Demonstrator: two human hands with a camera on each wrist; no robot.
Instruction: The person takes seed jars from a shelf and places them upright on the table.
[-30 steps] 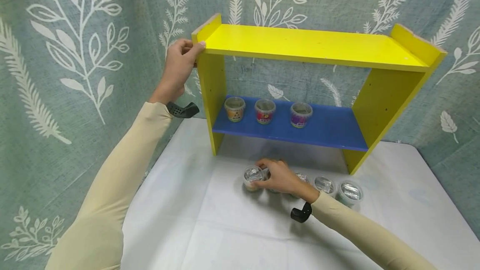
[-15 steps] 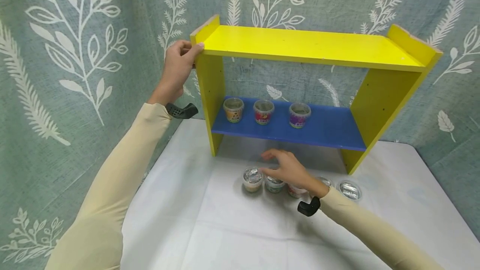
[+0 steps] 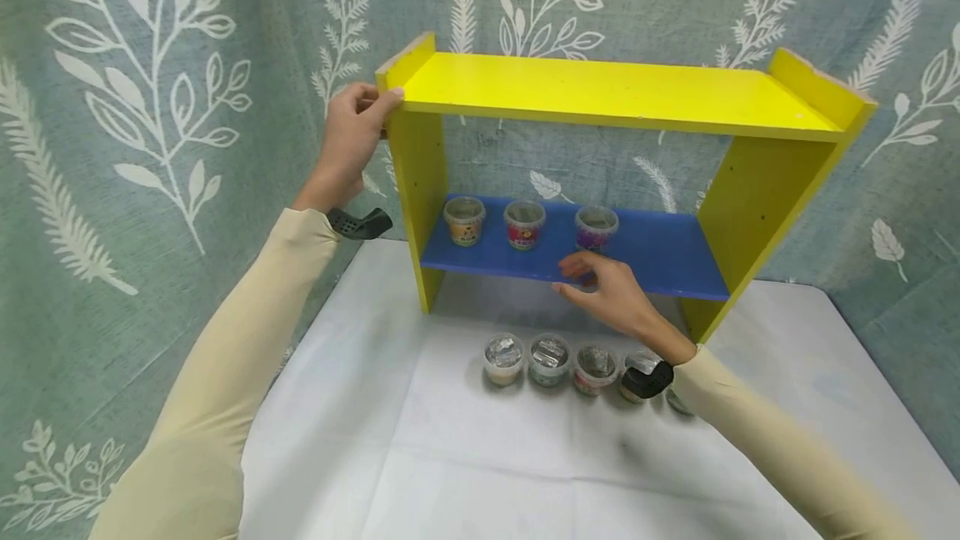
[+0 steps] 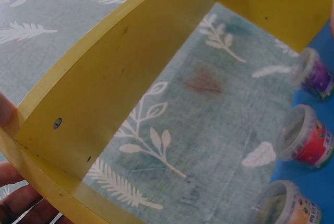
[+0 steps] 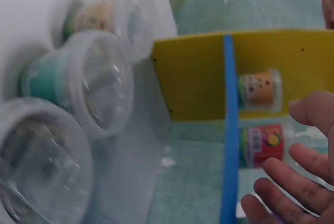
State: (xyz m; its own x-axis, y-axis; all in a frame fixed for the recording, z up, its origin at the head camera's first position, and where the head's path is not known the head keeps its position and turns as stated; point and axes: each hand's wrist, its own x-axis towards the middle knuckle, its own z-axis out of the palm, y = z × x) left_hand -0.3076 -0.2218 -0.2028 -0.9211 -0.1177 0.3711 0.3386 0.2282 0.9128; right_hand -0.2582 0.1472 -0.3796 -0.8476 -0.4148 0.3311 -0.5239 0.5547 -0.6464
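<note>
While your right hand [image 3: 611, 294] hovers loose-fingered and empty just before the purple-labelled clear plastic cup [image 3: 597, 228] on the blue lower shelf board [image 3: 660, 252], a clumsy reach could topple it. Your left hand [image 3: 348, 136] grips the yellow wooden shelf [image 3: 622, 94]; if those fingers slacken, it may shift.

The head view is bright and evenly lit, with soft light that seems to come from above and in front. The white counter [image 3: 420, 440] carries only faint, diffuse shadows beneath the yellow shelf [image 3: 622, 94] and beside the row of cups [image 3: 551, 359], whose clear lids throw small glints. Straight lines bow slightly toward the edges of that wide view. The left wrist view is sharp on the shelf's underside but softens toward the cups [image 4: 308, 138] at its right. The right wrist view is the poorest: the nearest cups [image 5: 83, 85] are smeared and washed out, perhaps by motion, and the fingers [image 5: 305, 185] are blurred too.
</note>
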